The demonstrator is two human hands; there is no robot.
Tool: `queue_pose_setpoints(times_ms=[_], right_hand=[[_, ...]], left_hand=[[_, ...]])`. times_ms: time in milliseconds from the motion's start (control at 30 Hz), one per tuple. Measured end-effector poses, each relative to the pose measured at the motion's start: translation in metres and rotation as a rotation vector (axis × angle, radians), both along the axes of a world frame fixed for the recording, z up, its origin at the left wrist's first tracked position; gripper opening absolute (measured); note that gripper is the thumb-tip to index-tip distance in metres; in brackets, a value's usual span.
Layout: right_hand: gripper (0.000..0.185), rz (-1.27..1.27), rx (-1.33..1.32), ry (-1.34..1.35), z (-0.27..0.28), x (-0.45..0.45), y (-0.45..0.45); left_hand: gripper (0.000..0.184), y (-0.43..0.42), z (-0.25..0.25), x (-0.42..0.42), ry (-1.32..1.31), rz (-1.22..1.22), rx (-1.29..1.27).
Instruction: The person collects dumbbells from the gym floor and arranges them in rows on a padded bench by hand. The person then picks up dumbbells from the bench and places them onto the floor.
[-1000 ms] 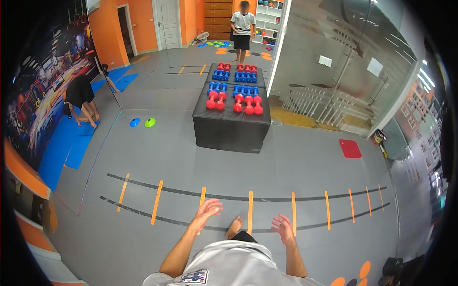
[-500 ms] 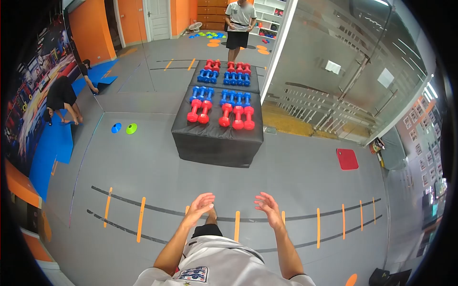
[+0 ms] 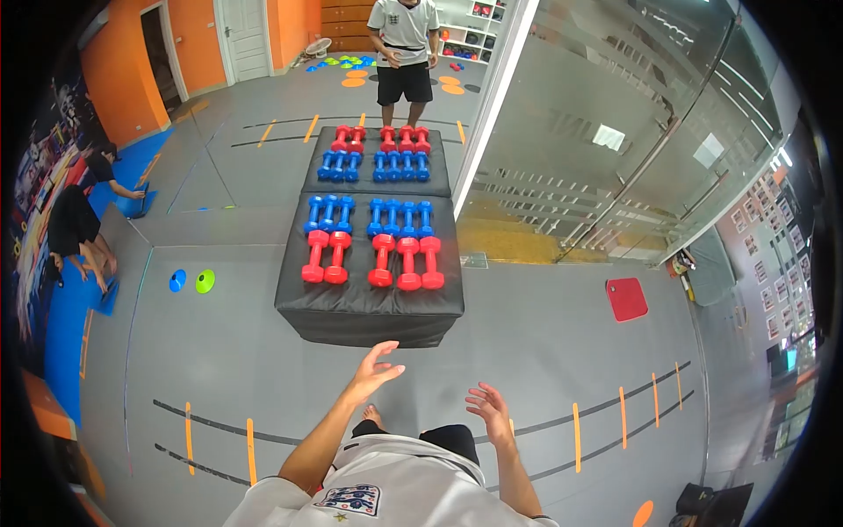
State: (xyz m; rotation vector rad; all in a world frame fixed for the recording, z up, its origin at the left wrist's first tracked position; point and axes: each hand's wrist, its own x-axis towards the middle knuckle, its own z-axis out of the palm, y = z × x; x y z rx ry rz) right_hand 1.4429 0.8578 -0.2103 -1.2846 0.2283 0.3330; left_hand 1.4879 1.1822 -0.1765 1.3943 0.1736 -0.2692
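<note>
Both hands are empty in front of my body. My left hand [image 3: 375,375] reaches forward with its fingers apart, just short of a black padded bench [image 3: 325,318]. My right hand [image 3: 490,408] hangs lower and further right, fingers spread and slightly curled. Several red dumbbells [image 3: 383,261] lie along the bench's near half. Behind them sits a row of several blue dumbbells [image 3: 391,216]. Neither hand touches a dumbbell. The large mirror behind the bench repeats the dumbbells and shows a standing person [image 3: 406,53] in a white shirt.
Blue and green cones [image 3: 205,281] sit on the grey floor left of the bench. A floor ladder [image 3: 577,437] of black and orange strips runs beneath me. At far left a person [image 3: 75,230] bends over a blue mat [image 3: 61,342]. A red pad [image 3: 626,300] lies right, near glass panels [image 3: 606,132].
I have stepped closer, so the bench and dumbbells appear nearer and larger. My left hand extends further towards the bench; my right hand sits lower. The bent person on the mat has shifted slightly.
</note>
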Motion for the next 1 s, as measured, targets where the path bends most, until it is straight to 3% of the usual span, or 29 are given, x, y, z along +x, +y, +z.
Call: queue_pose_setpoints(times_ms=[133, 233, 333, 367, 467, 700, 867, 1000], right_hand=[[0.046, -0.038, 0.018, 0.044, -0.006, 0.062, -0.024], [0.046, -0.048, 0.068, 0.073, -0.017, 0.121, -0.06], [0.049, 0.013, 0.095, 0.063, -0.029, 0.187, -0.099], [0.05, 0.04, 0.111, 0.052, -0.03, 0.212, -0.105], [0.048, 0.118, 0.229, 0.06, -0.015, 0.284, -0.107], [0.051, 0.332, 0.308, 0.188, -0.003, 0.421, -0.062], [0.06, 0.283, 0.485, 0.334, -0.021, 0.485, -0.015], [0.068, 0.301, 0.553, 0.4, -0.003, 0.523, 0.014]], left_hand=[[0.064, -0.028, -0.007, 0.06, 0.042, -0.02, 0.025], [0.066, -0.052, -0.027, 0.104, -0.078, 0.014, 0.086], [0.068, -0.074, -0.038, 0.134, -0.083, 0.164, 0.26], [0.071, -0.08, -0.036, 0.141, 0.015, 0.213, 0.228], [0.072, -0.092, -0.046, 0.162, -0.021, 0.32, 0.272], [0.067, -0.11, -0.044, 0.187, 0.049, 0.546, 0.236], [0.068, -0.088, -0.055, 0.217, 0.107, 0.651, 0.317], [0.071, -0.069, -0.074, 0.268, 0.127, 0.633, 0.301]])
